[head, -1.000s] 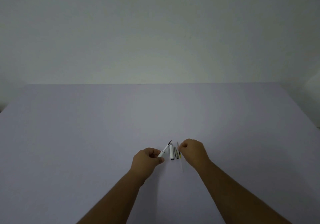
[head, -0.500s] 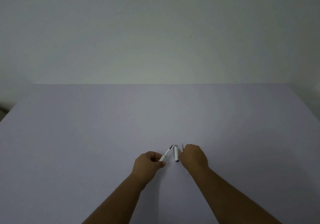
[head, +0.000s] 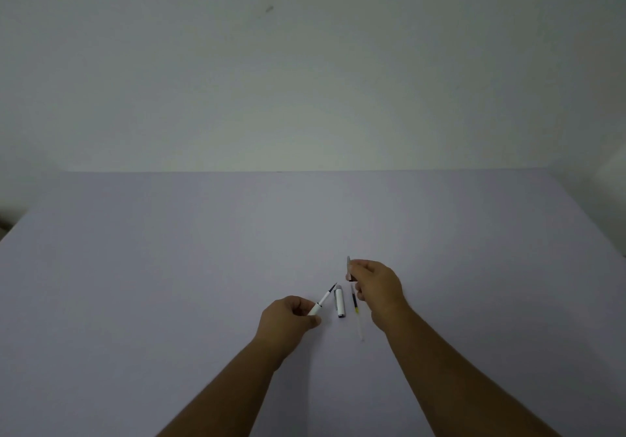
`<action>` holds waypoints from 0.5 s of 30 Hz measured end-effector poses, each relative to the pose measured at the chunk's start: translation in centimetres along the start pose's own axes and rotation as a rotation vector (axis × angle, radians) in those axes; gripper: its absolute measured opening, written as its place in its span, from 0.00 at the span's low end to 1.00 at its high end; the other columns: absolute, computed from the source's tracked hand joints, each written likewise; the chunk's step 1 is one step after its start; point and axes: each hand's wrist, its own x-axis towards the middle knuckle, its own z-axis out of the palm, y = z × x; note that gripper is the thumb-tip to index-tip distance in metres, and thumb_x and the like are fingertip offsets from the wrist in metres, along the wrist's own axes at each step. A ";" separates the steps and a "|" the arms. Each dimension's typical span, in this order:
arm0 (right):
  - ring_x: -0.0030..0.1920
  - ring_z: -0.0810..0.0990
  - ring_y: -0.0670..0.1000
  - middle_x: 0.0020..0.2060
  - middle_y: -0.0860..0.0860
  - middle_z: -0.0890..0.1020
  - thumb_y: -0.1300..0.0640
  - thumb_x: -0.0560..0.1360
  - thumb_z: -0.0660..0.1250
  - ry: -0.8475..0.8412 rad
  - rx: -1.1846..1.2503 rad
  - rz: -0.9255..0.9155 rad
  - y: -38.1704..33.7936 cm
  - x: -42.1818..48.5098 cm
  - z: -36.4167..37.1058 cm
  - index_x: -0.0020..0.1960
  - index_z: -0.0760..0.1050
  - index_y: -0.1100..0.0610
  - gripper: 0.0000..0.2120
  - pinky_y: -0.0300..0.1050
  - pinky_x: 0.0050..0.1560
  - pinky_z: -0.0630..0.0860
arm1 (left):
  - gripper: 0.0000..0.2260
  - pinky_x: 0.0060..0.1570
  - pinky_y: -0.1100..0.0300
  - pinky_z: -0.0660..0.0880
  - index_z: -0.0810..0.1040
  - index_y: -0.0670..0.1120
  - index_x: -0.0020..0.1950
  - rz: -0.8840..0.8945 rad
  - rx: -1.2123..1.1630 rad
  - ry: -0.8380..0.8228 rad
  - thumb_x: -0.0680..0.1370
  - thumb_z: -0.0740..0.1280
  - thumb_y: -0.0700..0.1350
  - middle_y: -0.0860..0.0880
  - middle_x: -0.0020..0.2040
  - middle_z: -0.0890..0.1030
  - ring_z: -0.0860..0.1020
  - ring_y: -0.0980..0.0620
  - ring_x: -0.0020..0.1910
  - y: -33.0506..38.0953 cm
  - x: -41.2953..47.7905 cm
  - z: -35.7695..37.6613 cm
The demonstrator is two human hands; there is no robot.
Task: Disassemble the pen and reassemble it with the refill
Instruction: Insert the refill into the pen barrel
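My left hand is closed around the white pen barrel, whose dark refill tip points up and to the right. My right hand pinches a small grey pen part and holds it upright above the table. Between the hands a white pen cap lies on the table. Just right of the cap lies a thin refill with a dark and yellow section and a clear tail, partly under my right hand.
A wide pale lilac table runs back to a plain white wall. The table's left edge slants in at the far left.
My right hand has lifted off the table with the small grey part and moved up and away, uncovering the refill. The left hand keeps its hold on the barrel.
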 end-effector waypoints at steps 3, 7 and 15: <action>0.30 0.70 0.48 0.36 0.54 0.80 0.59 0.73 0.66 -0.067 0.153 0.019 -0.9 -0.6 -0.1 0.39 0.80 0.57 0.07 0.41 0.32 0.69 | 0.07 0.32 0.68 0.68 0.83 0.46 0.50 0.012 -0.010 -0.002 0.73 0.73 0.41 0.51 0.42 0.80 0.75 0.55 0.39 0.4 -0.2 0.0; 0.33 0.73 0.49 0.39 0.53 0.83 0.60 0.73 0.66 -0.097 0.133 0.007 -1.1 -1.4 -0.1 0.39 0.80 0.57 0.06 0.42 0.33 0.70 | 0.05 0.32 0.68 0.68 0.82 0.47 0.47 0.028 -0.023 0.004 0.72 0.73 0.41 0.50 0.43 0.81 0.75 0.55 0.39 0.9 -0.6 0.0; 0.33 0.73 0.48 0.33 0.52 0.80 0.61 0.71 0.68 -0.160 0.100 -0.002 -0.8 -2.8 -0.7 0.37 0.80 0.56 0.05 0.42 0.33 0.69 | 0.05 0.32 0.67 0.69 0.82 0.48 0.48 0.037 -0.046 0.003 0.72 0.73 0.41 0.49 0.43 0.81 0.75 0.54 0.38 1.2 -1.1 0.2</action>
